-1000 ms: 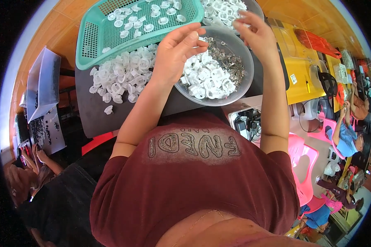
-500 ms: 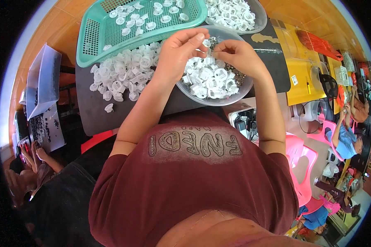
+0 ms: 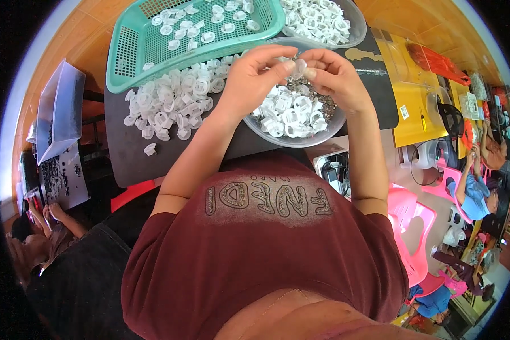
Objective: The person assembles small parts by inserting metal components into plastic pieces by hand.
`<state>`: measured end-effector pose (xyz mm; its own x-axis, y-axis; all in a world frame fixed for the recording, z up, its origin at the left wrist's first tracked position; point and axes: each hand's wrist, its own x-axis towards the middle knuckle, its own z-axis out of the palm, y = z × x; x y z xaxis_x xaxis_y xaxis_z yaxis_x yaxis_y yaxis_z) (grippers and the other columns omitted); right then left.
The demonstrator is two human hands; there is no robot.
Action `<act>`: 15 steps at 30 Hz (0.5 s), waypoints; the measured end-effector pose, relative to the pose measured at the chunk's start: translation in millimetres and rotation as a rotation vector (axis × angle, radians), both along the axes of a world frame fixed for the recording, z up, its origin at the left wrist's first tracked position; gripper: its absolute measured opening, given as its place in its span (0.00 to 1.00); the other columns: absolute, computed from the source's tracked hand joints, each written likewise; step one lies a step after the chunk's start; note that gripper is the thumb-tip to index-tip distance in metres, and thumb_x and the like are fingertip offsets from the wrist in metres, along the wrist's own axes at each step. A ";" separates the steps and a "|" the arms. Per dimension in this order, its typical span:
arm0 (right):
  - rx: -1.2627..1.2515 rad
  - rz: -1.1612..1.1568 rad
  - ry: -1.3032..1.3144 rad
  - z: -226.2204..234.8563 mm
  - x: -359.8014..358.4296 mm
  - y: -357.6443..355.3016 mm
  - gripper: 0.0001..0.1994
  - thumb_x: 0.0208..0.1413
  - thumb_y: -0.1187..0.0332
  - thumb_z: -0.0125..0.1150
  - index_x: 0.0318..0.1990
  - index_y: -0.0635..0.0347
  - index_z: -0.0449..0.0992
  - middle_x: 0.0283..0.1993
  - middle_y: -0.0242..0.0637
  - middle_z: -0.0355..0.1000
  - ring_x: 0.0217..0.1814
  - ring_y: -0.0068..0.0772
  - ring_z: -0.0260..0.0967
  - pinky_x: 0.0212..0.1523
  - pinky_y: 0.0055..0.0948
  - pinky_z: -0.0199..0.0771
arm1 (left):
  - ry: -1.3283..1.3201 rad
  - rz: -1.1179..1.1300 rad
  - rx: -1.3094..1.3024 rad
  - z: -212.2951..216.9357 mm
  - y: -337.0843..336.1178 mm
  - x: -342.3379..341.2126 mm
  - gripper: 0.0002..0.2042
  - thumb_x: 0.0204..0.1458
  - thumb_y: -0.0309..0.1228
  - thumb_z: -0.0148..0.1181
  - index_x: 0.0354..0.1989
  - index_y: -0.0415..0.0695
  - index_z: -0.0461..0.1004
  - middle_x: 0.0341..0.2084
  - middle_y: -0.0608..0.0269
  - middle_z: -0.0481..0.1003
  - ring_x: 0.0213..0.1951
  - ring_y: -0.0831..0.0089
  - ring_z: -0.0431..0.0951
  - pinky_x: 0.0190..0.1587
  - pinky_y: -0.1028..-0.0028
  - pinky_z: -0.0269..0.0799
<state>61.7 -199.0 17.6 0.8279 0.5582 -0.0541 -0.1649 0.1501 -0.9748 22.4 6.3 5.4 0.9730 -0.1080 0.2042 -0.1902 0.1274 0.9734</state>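
Over a clear plastic bowl (image 3: pixel 333 126), my left hand (image 3: pixel 254 78) and my right hand (image 3: pixel 339 80) meet, fingertips nearly touching. Between them is a small translucent round plastic piece (image 3: pixel 298 69), pinched by thumb and fingers of both hands. White plastic pieces (image 3: pixel 293 116) are heaped in the near part of the bowl. Behind and beside them lie many tiny dark and metallic-looking bits (image 3: pixel 330 103). A loose pile of similar translucent pieces (image 3: pixel 173 102) spreads on the dark table left of my left hand.
A green mesh basket (image 3: pixel 112 76) with scattered white pieces stands at the far left. Another clear bowl (image 3: pixel 361 28) of white pieces is behind mine. Yellow tables (image 3: pixel 413 122) and pink chairs (image 3: pixel 416 249) are to the right. Other people (image 3: pixel 475 192) sit there; someone's hands (image 3: pixel 56 212) show at left.
My hands have come together over the bowl; my right hand has moved slightly up and now pinches the piece alongside my left. More of the tiny bits in the bowl show.
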 end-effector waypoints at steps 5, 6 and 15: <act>0.264 0.058 0.049 -7.7 -4.8 0.2 0.12 0.56 0.72 0.63 0.48 0.63 0.73 0.34 0.29 0.73 0.22 0.12 0.56 0.21 0.15 0.55 | -0.030 -0.012 -0.002 7.1 -8.8 -8.3 0.14 0.53 0.26 0.63 0.48 0.39 0.77 0.43 0.62 0.73 0.35 0.77 0.76 0.37 0.78 0.75; 0.278 0.054 0.065 -6.9 -6.5 0.7 0.13 0.56 0.73 0.62 0.48 0.63 0.73 0.34 0.29 0.73 0.22 0.13 0.58 0.22 0.15 0.56 | -0.058 0.016 0.017 6.6 -8.4 -8.4 0.14 0.52 0.25 0.63 0.48 0.39 0.78 0.42 0.63 0.74 0.35 0.77 0.77 0.37 0.78 0.75; 0.096 -0.105 -0.033 2.7 -20.3 14.7 0.15 0.56 0.74 0.63 0.50 0.64 0.71 0.35 0.33 0.75 0.29 0.18 0.69 0.26 0.17 0.67 | -0.060 0.078 0.012 -4.0 -9.0 -5.2 0.14 0.54 0.22 0.61 0.50 0.38 0.76 0.39 0.62 0.74 0.37 0.75 0.77 0.42 0.77 0.78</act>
